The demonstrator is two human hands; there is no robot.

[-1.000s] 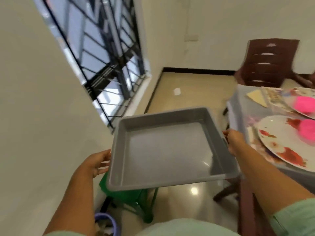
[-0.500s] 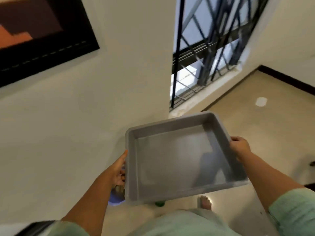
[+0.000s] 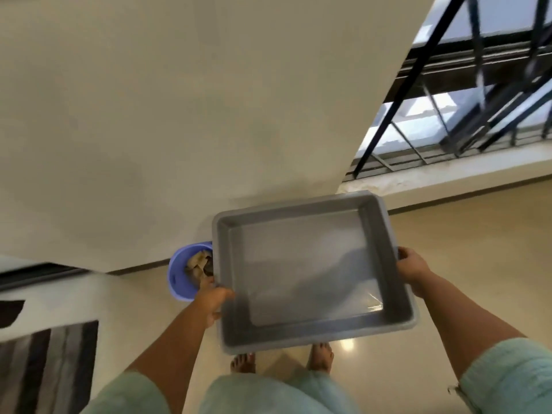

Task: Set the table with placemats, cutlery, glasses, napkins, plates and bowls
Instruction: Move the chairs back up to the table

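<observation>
An empty grey plastic tray (image 3: pixel 307 330) is carried level in front of me, above the floor. My left hand (image 3: pixel 212 299) grips its left rim, thumb over the edge. My right hand (image 3: pixel 410 265) grips the right rim, fingers curled round it. Nothing lies inside the tray. The set table is out of view.
A blue bin (image 3: pixel 182 274) with scraps of brown paper stands on the floor by the wall, partly behind the tray's left corner. A barred window (image 3: pixel 466 109) is at the upper right. A striped rug (image 3: pixel 47 369) lies at the lower left. My bare feet (image 3: pixel 321 355) stand on the glossy floor.
I have turned further left, away from the table. The blue bin and the rug have come into view. Both hands still hold the tray.
</observation>
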